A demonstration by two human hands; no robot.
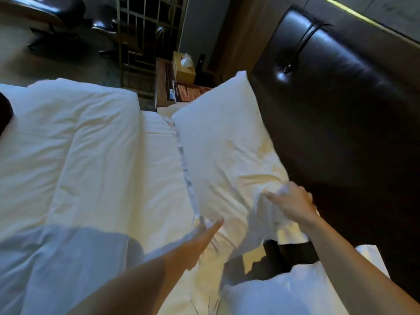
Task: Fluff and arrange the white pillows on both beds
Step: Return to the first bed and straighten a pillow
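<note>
A white pillow (225, 155) lies tilted against the dark leather headboard (336, 105), its far corner pointing up toward the nightstand. My right hand (293, 204) is shut on bunched fabric at the pillow's near right corner. My left hand (202, 237) grips the pillow's near left edge, fingers pinching the seam. A second white pillow (284, 292) sits at the bottom right, closer to me and partly hidden by my right forearm. A folded white duvet (75, 160) covers the bed to the left.
A wooden nightstand (162, 87) beyond the bed carries a tissue box (183, 67) and a printed card. Behind it stand a lattice screen (145, 35) and dark chairs (68, 12). A dark object pokes in at the left edge.
</note>
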